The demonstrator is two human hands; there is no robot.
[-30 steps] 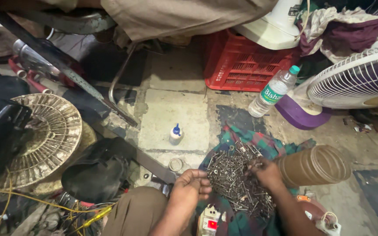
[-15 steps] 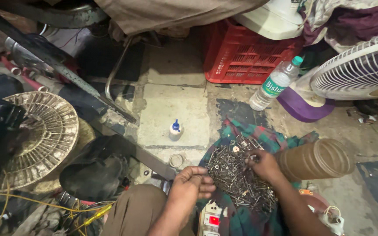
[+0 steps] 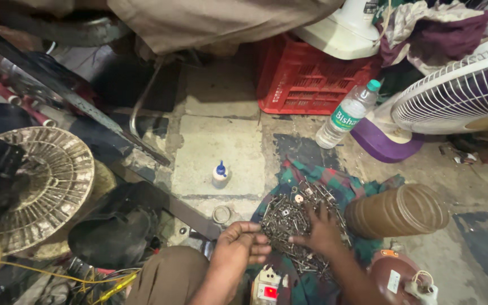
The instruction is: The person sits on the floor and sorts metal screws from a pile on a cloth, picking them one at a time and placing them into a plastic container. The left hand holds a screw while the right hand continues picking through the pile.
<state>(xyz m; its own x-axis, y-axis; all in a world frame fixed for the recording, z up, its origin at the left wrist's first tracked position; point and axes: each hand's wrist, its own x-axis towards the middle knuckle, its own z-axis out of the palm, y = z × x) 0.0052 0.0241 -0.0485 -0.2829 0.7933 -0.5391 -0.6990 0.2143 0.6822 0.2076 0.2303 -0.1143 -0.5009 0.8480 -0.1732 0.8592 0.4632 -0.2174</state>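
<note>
Under the right hand (image 3: 320, 234) lies a heap of screws (image 3: 289, 223), spread on a checked cloth (image 3: 340, 189) on the floor. That hand rests flat on the heap, fingers splayed and pointing away from the body, palm down; whether it has pinched any one screw I cannot tell. The left hand (image 3: 243, 244) sits just beside the heap's near-left edge, loosely cupped with the fingers curled toward the palm, and it may hold a few small pieces, though the palm is hidden. From the left hand the screws lie to the right; the right hand is already on them, so it is the nearer. The screws point every way, with no common long axis. Beyond the right hand's little-finger side lies a brown ribbed jar (image 3: 399, 210) on its side. Ahead of the left hand stands a small white bottle (image 3: 220, 174).
</note>
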